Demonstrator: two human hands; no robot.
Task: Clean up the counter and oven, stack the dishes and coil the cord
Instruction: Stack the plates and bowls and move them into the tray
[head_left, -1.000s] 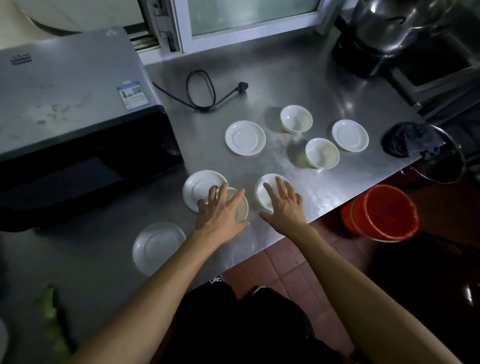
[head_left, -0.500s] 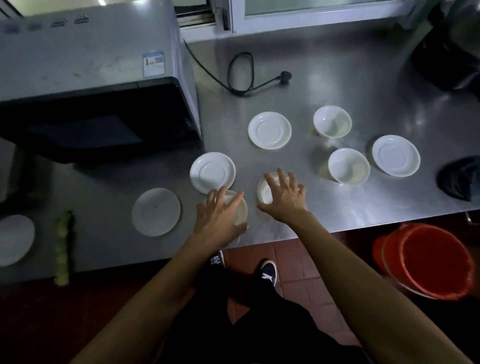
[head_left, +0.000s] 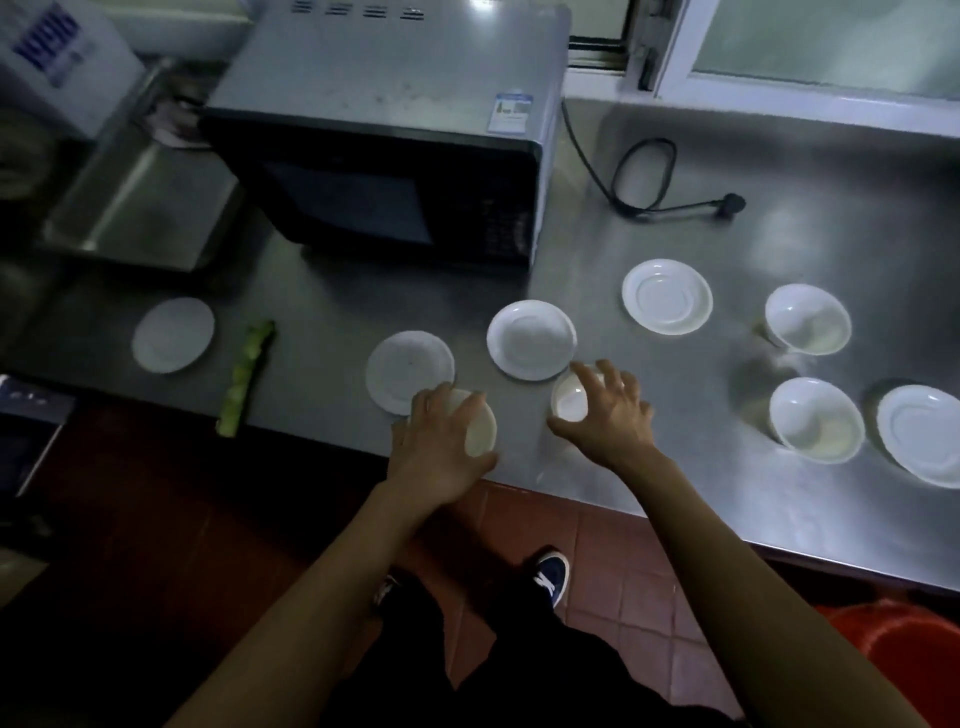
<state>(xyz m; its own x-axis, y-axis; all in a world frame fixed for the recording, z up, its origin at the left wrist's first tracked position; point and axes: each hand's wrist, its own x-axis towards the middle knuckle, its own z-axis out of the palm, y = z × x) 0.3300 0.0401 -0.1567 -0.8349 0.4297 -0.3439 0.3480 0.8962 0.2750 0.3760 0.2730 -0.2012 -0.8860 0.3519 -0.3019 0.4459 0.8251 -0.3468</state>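
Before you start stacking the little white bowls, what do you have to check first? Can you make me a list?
1. Left hand has a grip on its bowl: ok, fingers curl over it.
2. Right hand has a grip on the other bowl: cannot tell, fingers spread over the rim.
3. Both bowls sit near the counter edge: not ok, slip risk.
4. Saucer beside the left bowl is bare: ok.
5. Two more bowls wait upright to the right: ok.
6. Cord is coiled: not ok, loose loop.
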